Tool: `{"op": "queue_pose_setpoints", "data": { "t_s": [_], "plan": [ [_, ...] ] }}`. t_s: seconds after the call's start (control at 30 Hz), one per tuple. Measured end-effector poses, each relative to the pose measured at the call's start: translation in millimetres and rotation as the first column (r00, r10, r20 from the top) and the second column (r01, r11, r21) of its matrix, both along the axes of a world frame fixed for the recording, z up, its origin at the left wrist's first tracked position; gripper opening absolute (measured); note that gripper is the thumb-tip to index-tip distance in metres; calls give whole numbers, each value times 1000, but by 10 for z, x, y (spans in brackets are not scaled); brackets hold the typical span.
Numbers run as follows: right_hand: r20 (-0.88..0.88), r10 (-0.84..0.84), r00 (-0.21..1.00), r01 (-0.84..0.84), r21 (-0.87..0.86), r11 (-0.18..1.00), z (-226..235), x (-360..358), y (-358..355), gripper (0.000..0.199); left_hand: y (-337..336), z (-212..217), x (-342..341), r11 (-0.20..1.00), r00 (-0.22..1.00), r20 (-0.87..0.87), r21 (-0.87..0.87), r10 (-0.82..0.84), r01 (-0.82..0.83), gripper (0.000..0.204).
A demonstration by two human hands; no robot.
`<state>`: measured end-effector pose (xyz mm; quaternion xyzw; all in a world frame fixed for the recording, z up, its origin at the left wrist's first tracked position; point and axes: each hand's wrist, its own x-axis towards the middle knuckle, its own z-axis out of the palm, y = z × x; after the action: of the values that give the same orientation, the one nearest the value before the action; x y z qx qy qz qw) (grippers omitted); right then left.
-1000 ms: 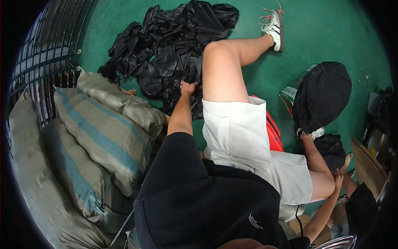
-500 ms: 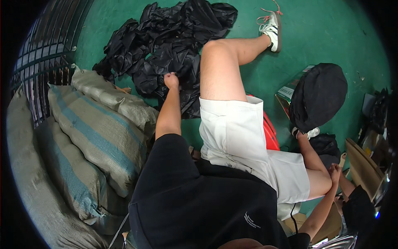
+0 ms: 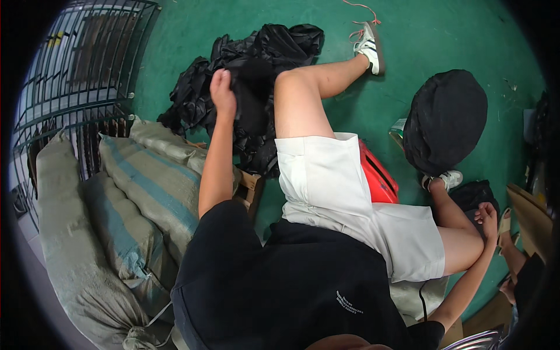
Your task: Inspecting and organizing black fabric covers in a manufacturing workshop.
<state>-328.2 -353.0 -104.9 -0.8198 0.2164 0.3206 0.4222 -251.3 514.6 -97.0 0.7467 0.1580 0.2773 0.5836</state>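
My left hand (image 3: pixel 223 93) is raised at the near left side of a heap of crumpled black sheeting (image 3: pixel 198 96), fingers closed together. A matte black piece of fabric (image 3: pixel 254 93) runs from its inner side, blurred, and appears gripped between thumb and fingers; the grip itself is partly hidden. Resting over my right thigh near the knee, my right hand (image 3: pixel 485 216) has loosely bent fingers, apart, with nothing in them. Beyond that knee stands a rounded bundle covered in black fabric (image 3: pixel 446 119).
Stuffed woven sacks (image 3: pixel 146 175) with blue stripes lie at my left, before a metal grille (image 3: pixel 87 64). A red object (image 3: pixel 376 175) sits between my legs on the green floor (image 3: pixel 326 140). Cardboard (image 3: pixel 528 221) and another person's sandalled foot (image 3: pixel 506 224) are at the right.
My left hand has risen from the heap, moving left and away from me, and black fabric has shifted beside it. My right hand's fingers have loosened; the whole view has turned slightly.
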Motion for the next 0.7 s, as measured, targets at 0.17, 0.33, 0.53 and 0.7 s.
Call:
{"op": "queue_pose_setpoints", "data": {
  "t_s": [0.17,0.33,0.53,0.7],
  "plan": [
    [15,28,1000,-29,62,998,5,35,44,16,-1220,506,524,674,887,-378,586,-264,450,33],
    [61,44,997,-48,61,997,2,22,140,16,-1939,274,769,83,639,-724,642,-260,762,41],
    [33,-11,999,9,80,997,-19,-118,24,16,-1924,-391,744,106,436,-880,423,-185,900,33],
    [-55,-42,998,46,71,996,14,-137,38,16,-2200,-714,685,80,398,-907,391,-135,917,19]
  ]
}}
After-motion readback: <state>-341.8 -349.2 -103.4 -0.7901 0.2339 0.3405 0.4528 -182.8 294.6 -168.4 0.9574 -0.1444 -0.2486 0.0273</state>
